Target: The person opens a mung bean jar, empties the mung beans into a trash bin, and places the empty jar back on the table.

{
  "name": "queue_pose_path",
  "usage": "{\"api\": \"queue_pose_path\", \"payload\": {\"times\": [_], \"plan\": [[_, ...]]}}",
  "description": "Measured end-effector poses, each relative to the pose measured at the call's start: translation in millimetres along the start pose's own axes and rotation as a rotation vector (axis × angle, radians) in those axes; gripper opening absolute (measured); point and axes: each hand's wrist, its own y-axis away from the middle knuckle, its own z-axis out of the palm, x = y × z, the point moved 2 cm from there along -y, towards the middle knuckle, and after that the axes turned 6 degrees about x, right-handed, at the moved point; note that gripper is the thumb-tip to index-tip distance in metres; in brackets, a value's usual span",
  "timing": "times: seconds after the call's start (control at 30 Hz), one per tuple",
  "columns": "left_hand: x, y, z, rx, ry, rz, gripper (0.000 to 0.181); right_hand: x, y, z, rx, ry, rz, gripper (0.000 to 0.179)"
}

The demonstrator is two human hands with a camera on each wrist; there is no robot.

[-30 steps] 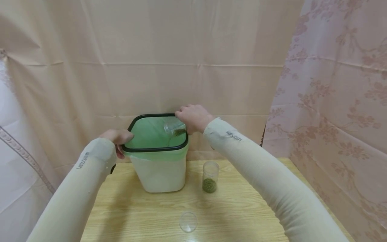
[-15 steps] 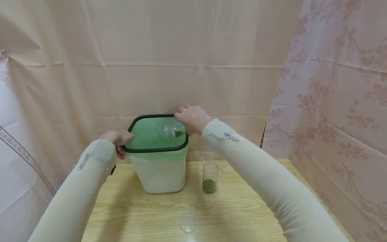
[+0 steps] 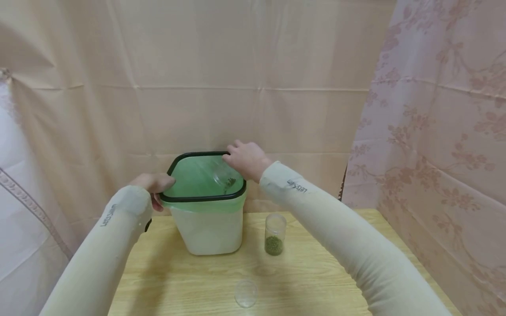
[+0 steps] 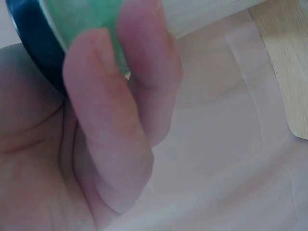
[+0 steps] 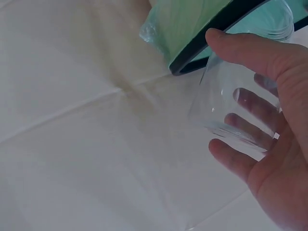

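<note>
- One clear jar (image 5: 228, 79) hung tipped into the bin (image 3: 208, 228), right hand (image 3: 249, 159) gripping it: emptying looked nearly done, few green grains (image 3: 231, 181) remaining!
- The left hand (image 3: 152, 182) clutched the bin's black rim (image 3: 205, 198).
- A second jar (image 3: 274, 241) stood upright on the counter (image 3: 308, 281), green fill unpoured.

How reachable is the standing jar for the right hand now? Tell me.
Probably not yet: the right hand grips another clear jar, tipped into the bin, though nothing visible blocks the standing jar.

Both arms (image 3: 100, 245) (image 3: 336, 219) outstretched, left and right hands (image 3: 152, 182) (image 3: 248, 160) curled in a grip.
</note>
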Motion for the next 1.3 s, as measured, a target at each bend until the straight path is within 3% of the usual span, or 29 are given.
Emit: {"api": "queue_pose_path", "payload": {"times": [0.53, 0.8, 1.07, 1.3], "plan": [[-1.2, 4.8, 1.0, 0.016, -0.004, 0.031, 0.035, -11.3, -1.5, 5.1, 0.052, 0.192, -0.058, 0.059], [0.7, 0.4, -0.1, 0.031, 0.028, 0.037, 0.034, -8.8, -2.1, 5.9, 0.087, 0.254, -0.075, 0.057], [1.9, 1.0, 0.2, 0.041, 0.037, 0.022, 0.035, -12.9, -4.0, 10.7, 0.110, 0.432, -0.177, 0.068], [0.4, 1.4, 1.5, 0.044, 0.044, 0.023, 0.038, -17.5, -5.8, 11.8, 0.145, 0.470, -0.202, 0.068]]}}
